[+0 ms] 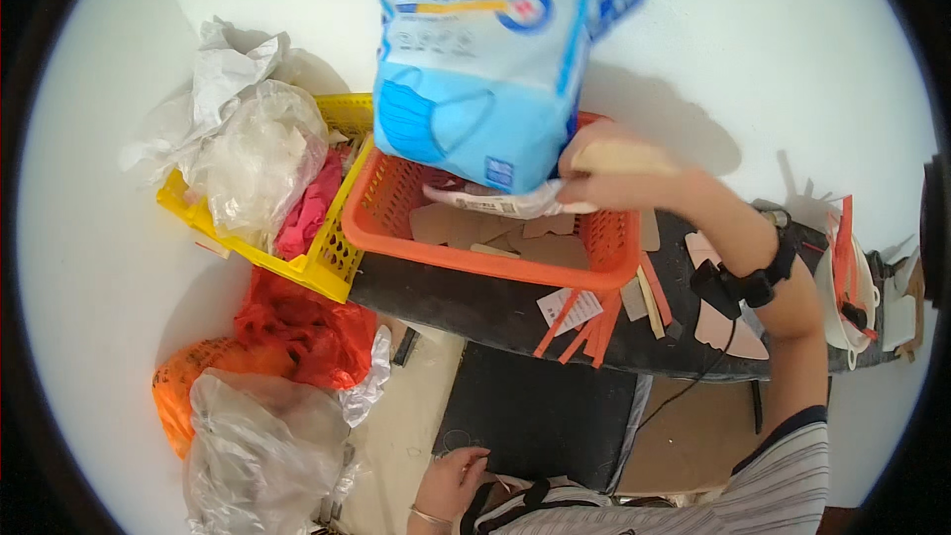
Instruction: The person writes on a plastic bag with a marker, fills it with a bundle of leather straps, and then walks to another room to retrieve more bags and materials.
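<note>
My right hand (614, 170) is closed at the lower right corner of a big blue and white plastic bag of face masks (466, 69). The bag is upright above the orange basket (436, 248), and its print is slightly blurred. Under it, by my right fingertips, a white plastic strip (495, 202) with a printed label hangs over the basket; whether my fingers pinch it too is hard to see. Brown cardboard pieces (446, 226) lie inside the basket. Low in the view, my left hand (454, 481) rests near my lap, fingers loosely bent and apart, holding nothing visible.
A yellow crate (332, 272) filled with crumpled clear plastic (263, 163) stands left. Red (312, 332) and orange bags (208, 367) lie below it. On the black table (426, 302) are red strips (594, 329) and cardboard scraps. A white container (840, 302) stands right.
</note>
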Demonstrator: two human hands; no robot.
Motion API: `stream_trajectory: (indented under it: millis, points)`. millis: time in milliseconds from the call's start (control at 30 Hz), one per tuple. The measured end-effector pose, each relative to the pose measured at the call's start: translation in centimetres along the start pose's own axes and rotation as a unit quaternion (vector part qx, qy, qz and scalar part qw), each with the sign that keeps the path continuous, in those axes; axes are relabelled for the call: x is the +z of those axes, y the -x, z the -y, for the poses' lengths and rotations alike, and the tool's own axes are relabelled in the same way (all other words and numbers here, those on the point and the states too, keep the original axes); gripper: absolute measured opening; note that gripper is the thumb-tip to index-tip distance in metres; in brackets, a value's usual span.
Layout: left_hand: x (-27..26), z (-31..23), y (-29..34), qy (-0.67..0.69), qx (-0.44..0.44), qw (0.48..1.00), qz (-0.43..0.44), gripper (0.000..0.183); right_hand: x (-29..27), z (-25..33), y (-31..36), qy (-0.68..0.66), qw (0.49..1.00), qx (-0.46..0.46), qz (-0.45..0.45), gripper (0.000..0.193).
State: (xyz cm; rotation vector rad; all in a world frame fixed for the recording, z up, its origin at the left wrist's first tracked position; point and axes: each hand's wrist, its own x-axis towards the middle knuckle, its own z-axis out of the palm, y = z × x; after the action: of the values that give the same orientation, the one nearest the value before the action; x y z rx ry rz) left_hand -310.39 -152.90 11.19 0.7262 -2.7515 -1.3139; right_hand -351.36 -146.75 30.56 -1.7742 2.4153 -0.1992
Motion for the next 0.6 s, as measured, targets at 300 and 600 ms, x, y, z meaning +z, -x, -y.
stream_trajectory:
  millis: [300,600]
  points:
    - [-7.7,-8.7,-7.2,0.082,0.165,0.963,-0.197,0.034,-1.8,1.6,4.9,-0.533,0.833,0.133,-0.059,0.019]
    - [-8.9,-17.1,-20.4,0.037,0.281,0.941,-0.184,0.032,0.2,0.7,6.3,-0.704,0.688,0.106,-0.140,0.040]
